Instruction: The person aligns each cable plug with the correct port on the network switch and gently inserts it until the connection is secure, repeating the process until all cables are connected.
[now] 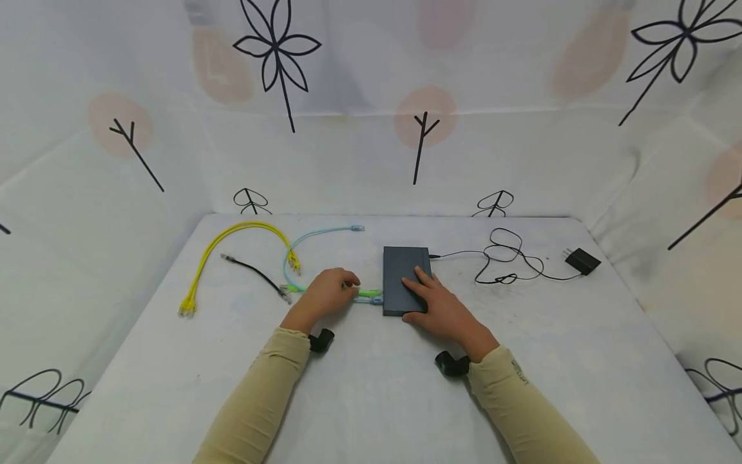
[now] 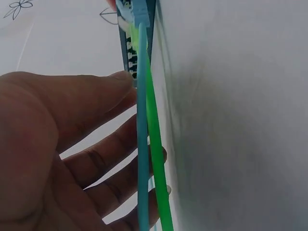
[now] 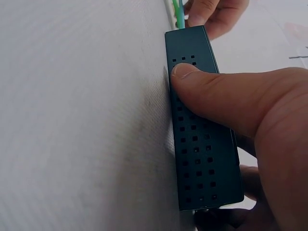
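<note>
A dark grey network switch [image 1: 400, 280] lies on the white table, its port side facing left. My right hand [image 1: 443, 309] holds it, fingers spread over the top and right edge, thumb [image 3: 192, 79] against the perforated near side. Close to the ports is my left hand [image 1: 327, 293], its thumb and fingers beside two network cables with a slight gap between thumb and index finger. A green cable [image 2: 156, 144] and a light blue cable [image 2: 142, 120] run side by side into the ports. Beneath the left hand, part of both cables is hidden in the head view.
Yellow network cables [image 1: 211, 248] curve at the left, near a short black cable [image 1: 255, 267]. A loose light blue plug [image 1: 357, 228] lies at the back. From the switch's right side, a thin black cord [image 1: 487, 254] leads in loops to a power adapter [image 1: 582, 261].
</note>
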`<state>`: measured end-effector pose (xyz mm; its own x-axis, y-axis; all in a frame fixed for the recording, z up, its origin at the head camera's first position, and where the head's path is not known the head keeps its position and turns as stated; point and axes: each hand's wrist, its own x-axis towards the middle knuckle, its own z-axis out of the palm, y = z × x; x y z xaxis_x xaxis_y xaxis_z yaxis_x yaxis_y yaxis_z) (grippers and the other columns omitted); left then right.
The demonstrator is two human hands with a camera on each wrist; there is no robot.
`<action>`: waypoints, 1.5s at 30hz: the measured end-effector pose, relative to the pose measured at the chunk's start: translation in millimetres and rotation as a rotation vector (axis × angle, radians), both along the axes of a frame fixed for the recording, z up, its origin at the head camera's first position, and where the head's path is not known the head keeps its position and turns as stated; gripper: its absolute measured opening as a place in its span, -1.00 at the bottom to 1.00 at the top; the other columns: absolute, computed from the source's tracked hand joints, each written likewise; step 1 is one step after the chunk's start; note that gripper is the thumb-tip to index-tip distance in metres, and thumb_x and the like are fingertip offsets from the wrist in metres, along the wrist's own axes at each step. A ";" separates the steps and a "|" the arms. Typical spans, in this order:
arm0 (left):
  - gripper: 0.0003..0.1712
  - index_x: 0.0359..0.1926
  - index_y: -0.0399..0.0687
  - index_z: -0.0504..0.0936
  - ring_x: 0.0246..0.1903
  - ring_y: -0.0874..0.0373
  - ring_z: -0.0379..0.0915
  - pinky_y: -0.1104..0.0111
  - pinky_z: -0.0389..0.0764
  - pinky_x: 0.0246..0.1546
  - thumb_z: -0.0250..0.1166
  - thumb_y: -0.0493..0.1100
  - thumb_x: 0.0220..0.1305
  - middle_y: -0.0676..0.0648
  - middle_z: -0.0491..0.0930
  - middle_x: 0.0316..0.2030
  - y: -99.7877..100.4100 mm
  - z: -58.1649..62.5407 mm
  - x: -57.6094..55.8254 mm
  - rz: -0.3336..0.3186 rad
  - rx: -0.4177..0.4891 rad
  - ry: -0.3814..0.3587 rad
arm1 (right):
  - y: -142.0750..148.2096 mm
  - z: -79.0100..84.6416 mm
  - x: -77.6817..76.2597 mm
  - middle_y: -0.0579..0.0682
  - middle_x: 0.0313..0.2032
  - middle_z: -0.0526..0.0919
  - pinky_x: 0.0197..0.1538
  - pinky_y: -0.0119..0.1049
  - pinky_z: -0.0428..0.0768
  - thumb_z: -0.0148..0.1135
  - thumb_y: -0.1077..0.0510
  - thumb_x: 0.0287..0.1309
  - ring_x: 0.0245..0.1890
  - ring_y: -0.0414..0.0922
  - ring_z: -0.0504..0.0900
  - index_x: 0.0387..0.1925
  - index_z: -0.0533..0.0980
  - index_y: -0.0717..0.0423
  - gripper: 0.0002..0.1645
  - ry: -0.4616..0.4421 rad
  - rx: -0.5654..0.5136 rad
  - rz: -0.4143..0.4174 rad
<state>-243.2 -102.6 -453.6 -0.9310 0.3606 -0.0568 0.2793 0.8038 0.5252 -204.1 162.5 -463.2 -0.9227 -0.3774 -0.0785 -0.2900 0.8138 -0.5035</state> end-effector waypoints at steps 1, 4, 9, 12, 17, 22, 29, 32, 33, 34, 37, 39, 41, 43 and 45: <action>-0.78 -0.06 -0.02 0.70 -0.12 0.07 0.55 0.20 0.56 -0.07 0.23 -0.13 0.33 -0.06 0.64 -0.14 -1.5 1.3 -0.1 0.007 0.001 -0.004 | 0.2 0.0 0.0 0.06 0.54 -0.11 0.32 0.33 0.21 0.35 -0.20 0.11 0.49 0.32 -0.13 0.47 0.16 -0.18 -0.05 0.003 -0.001 0.001; -0.78 -0.06 -0.01 0.69 -0.16 0.09 0.54 0.21 0.56 -0.11 0.22 -0.12 0.34 -0.05 0.64 -0.14 -6.3 4.8 -0.8 0.025 0.003 -0.014 | 0.8 0.0 -0.3 0.06 0.54 -0.10 0.33 0.33 0.20 0.35 -0.20 0.11 0.48 0.33 -0.13 0.47 0.16 -0.18 -0.05 0.005 -0.008 0.003; -0.79 -0.08 0.00 0.70 -0.28 0.13 0.50 0.27 0.53 -0.25 0.20 -0.11 0.36 -0.02 0.65 -0.19 -16.6 9.4 -3.0 0.039 0.020 0.001 | 1.0 0.7 -0.6 0.05 0.54 -0.11 0.33 0.33 0.20 0.34 -0.21 0.11 0.49 0.32 -0.13 0.47 0.16 -0.19 -0.05 -0.001 -0.015 0.002; -0.79 -0.09 0.02 0.70 -0.31 0.15 0.48 0.31 0.51 -0.31 0.20 -0.08 0.37 0.01 0.64 -0.23 -23.4 12.2 -4.2 0.047 0.025 0.009 | 0.9 1.0 -0.2 0.07 0.54 -0.10 0.32 0.33 0.21 0.35 -0.20 0.11 0.48 0.33 -0.13 0.47 0.17 -0.17 -0.05 0.012 -0.006 0.006; -0.79 -0.12 0.04 0.70 -0.29 0.15 0.48 0.31 0.52 -0.30 0.20 -0.04 0.38 0.02 0.63 -0.24 -34.1 18.7 -4.7 0.055 0.022 -0.014 | -0.2 0.8 0.4 0.08 0.54 -0.10 0.32 0.32 0.22 0.36 -0.18 0.10 0.49 0.32 -0.14 0.46 0.17 -0.16 -0.04 0.024 -0.002 0.006; -0.78 -0.13 0.05 0.69 -0.27 0.13 0.49 0.28 0.52 -0.26 0.19 0.01 0.37 0.01 0.64 -0.20 -46.2 24.9 -4.4 0.063 0.029 -0.041 | -0.6 0.2 0.9 0.09 0.53 -0.10 0.33 0.31 0.23 0.37 -0.18 0.10 0.49 0.32 -0.13 0.46 0.18 -0.14 -0.04 0.028 -0.005 0.011; -0.73 -0.16 0.05 0.68 -0.22 0.10 0.50 0.25 0.52 -0.22 0.20 0.08 0.35 0.00 0.65 -0.17 -65.0 32.4 -5.4 0.079 0.005 -0.076 | -0.4 -1.2 -0.2 0.09 0.53 -0.09 0.33 0.31 0.23 0.36 -0.19 0.10 0.48 0.33 -0.12 0.46 0.18 -0.14 -0.05 0.035 -0.002 0.015; -0.70 -0.17 0.04 0.68 -0.22 0.10 0.49 0.24 0.52 -0.20 0.20 0.12 0.34 0.01 0.65 -0.20 -73.0 35.1 -5.8 0.078 -0.022 -0.105 | -0.3 -1.6 -0.5 0.09 0.53 -0.09 0.33 0.31 0.22 0.36 -0.19 0.10 0.48 0.32 -0.12 0.46 0.18 -0.14 -0.05 0.035 0.000 0.015; -0.69 -0.17 0.04 0.68 -0.22 0.11 0.48 0.23 0.52 -0.18 0.20 0.13 0.34 0.02 0.66 -0.20 -75.4 36.1 -5.7 0.076 -0.027 -0.113 | -0.3 -1.6 -0.5 0.09 0.53 -0.10 0.33 0.31 0.22 0.36 -0.19 0.10 0.48 0.32 -0.12 0.46 0.18 -0.15 -0.05 0.034 0.001 0.014; -0.68 -0.17 0.03 0.69 -0.22 0.11 0.48 0.23 0.52 -0.17 0.20 0.13 0.33 0.02 0.66 -0.21 -77.8 36.7 -5.9 0.072 -0.031 -0.118 | -0.3 -1.6 -0.3 0.09 0.53 -0.10 0.33 0.31 0.22 0.36 -0.19 0.10 0.49 0.32 -0.12 0.46 0.18 -0.15 -0.05 0.033 0.002 0.014; -0.66 -0.17 0.03 0.69 -0.21 0.13 0.48 0.22 0.52 -0.14 0.20 0.15 0.32 0.03 0.66 -0.22 -84.5 38.3 -6.0 0.061 -0.036 -0.130 | 0.0 -1.4 0.1 0.08 0.54 -0.10 0.33 0.31 0.22 0.35 -0.19 0.10 0.49 0.32 -0.12 0.47 0.17 -0.15 -0.04 0.027 0.003 0.013; -0.66 -0.18 0.03 0.70 -0.22 0.13 0.46 0.24 0.51 -0.17 0.21 0.15 0.32 0.02 0.66 -0.22 -88.8 39.0 -5.8 0.056 -0.038 -0.137 | 0.1 -1.2 0.3 0.08 0.54 -0.11 0.33 0.31 0.21 0.36 -0.19 0.10 0.49 0.32 -0.13 0.47 0.17 -0.15 -0.04 0.023 0.000 0.013; -0.66 -0.20 0.04 0.70 -0.24 0.13 0.44 0.28 0.49 -0.22 0.21 0.16 0.31 0.01 0.65 -0.25 -92.9 39.6 -5.7 0.062 -0.039 -0.150 | 0.1 -1.0 0.3 0.08 0.54 -0.11 0.33 0.32 0.21 0.35 -0.19 0.11 0.49 0.32 -0.13 0.47 0.16 -0.15 -0.04 0.019 -0.002 0.013; -0.67 -0.22 0.04 0.70 -0.28 0.14 0.42 0.32 0.45 -0.27 0.22 0.16 0.30 0.00 0.63 -0.29 -96.5 41.0 -5.2 0.068 -0.044 -0.161 | 0.0 -1.0 0.3 0.08 0.54 -0.11 0.33 0.32 0.20 0.35 -0.19 0.11 0.49 0.32 -0.13 0.47 0.16 -0.15 -0.05 0.017 -0.003 0.013; -0.67 -0.25 0.02 0.69 -0.33 0.14 0.39 0.33 0.41 -0.33 0.22 0.15 0.30 -0.01 0.60 -0.36 -99.7 43.0 -4.6 0.071 -0.049 -0.173 | -0.1 -1.0 0.2 0.07 0.54 -0.11 0.34 0.31 0.20 0.35 -0.19 0.11 0.49 0.32 -0.14 0.47 0.16 -0.15 -0.05 0.017 -0.001 0.012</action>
<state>-247.8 -202.3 -410.6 -0.9288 0.2869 -0.2344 0.1294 0.8440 0.5205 -204.0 162.4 -464.2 -0.9195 -0.3882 -0.0623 -0.3079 0.8096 -0.4997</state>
